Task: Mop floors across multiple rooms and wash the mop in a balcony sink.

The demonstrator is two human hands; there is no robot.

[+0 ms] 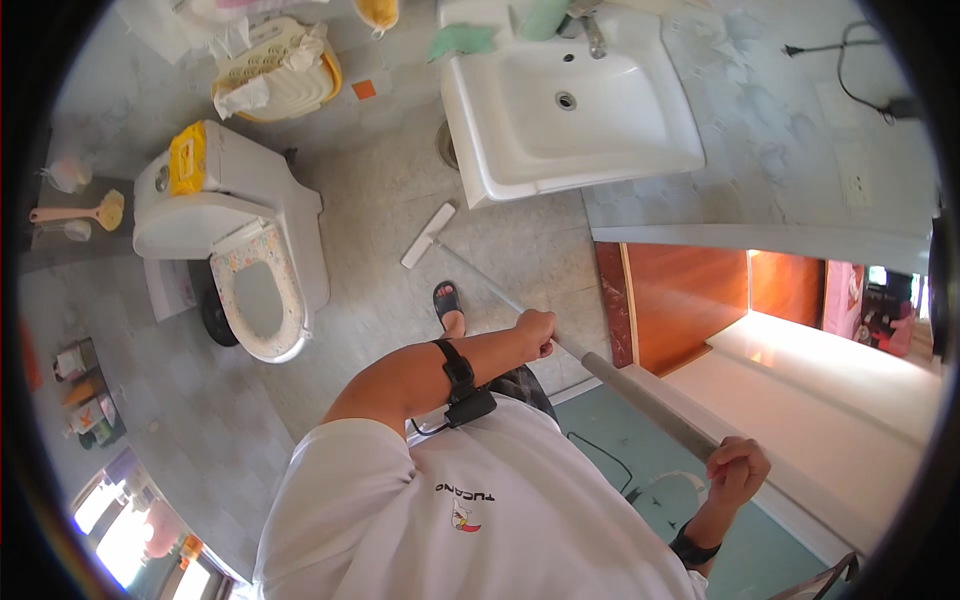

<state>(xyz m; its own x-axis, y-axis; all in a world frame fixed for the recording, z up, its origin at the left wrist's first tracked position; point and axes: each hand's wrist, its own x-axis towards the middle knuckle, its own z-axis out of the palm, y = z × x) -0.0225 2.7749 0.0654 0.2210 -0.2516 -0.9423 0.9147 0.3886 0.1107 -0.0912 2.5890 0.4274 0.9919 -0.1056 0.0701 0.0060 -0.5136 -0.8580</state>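
A long-handled floor squeegee or flat mop (428, 235) rests with its pale rectangular head on the tiled floor, between the toilet and the washbasin. Its thin metal pole runs down to the right and ends in a thick grey sleeve (645, 401). My left hand (535, 334) is closed around the thin pole, just above the sleeve. At the far end of the sleeve my right hand (737, 471) grips the handle, fingers curled. My sandalled foot (448, 300) stands on the floor close to the mop head.
The toilet (262, 300), its lid raised, stands at left with a yellow wipes pack (187, 159) on its tank. A white washbasin (517, 169) juts out above the floor. At right are an orange-brown door (690, 292) and a raised sill. A wall basket (289, 94) hangs upper left.
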